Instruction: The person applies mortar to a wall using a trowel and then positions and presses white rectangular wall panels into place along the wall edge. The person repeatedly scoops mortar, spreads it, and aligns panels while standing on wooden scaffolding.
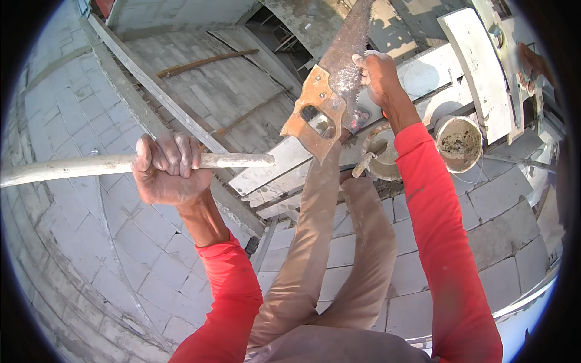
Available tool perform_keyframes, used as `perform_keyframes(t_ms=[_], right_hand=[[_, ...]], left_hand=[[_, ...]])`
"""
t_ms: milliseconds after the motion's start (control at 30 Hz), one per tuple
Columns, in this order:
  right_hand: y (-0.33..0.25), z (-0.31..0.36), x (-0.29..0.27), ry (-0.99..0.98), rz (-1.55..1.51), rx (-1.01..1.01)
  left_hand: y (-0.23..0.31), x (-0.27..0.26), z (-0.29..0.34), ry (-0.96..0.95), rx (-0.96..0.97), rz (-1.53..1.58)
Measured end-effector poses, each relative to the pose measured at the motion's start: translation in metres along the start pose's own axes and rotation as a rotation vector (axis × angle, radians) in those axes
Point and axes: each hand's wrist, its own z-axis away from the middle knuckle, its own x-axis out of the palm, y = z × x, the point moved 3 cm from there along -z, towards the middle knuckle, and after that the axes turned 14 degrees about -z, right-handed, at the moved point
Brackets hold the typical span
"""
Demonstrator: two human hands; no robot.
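Observation:
My left hand (172,169) is wrapped round a pale, slightly bent wooden pole (91,169), which runs out past the left edge and ends just right of my fist. On the right, my right hand (380,75) is closed on the edge of a handsaw's rusty blade (345,57). The saw hangs with its worn wooden handle (310,115) toward me and its blade pointing away. White grit speckles the blade near the handle. Both my arms are in red sleeves, raised above my legs.
Two mortar-caked buckets (460,144) (381,158) stand beyond my legs, next to pale planks (275,166). A long board (475,72) lies at the right, near part of another person (529,68). A grey block wall (72,121) curves along the left; a drop-off opening (277,39) shows at the far side.

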Motion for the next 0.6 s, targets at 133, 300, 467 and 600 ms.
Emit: perform_keyframes(t_ms=[133,300,467,600], right_hand=[[0.032,0.008,0.031,-0.049,-0.499,0.243],[0.066,0.05,0.071,0.029,-0.653,0.406],[0.104,0.11,0.08,0.06,-0.779,0.527],[0.114,0.128,0.074,0.153,-0.789,0.629]], left_hand=[[0.019,0.015,0.004,-0.268,0.07,-0.008],[0.025,0.036,0.0,-0.408,0.127,0.008],[0.041,0.059,-0.012,-0.487,0.203,0.149],[0.051,0.074,-0.016,-0.488,0.217,0.115]])
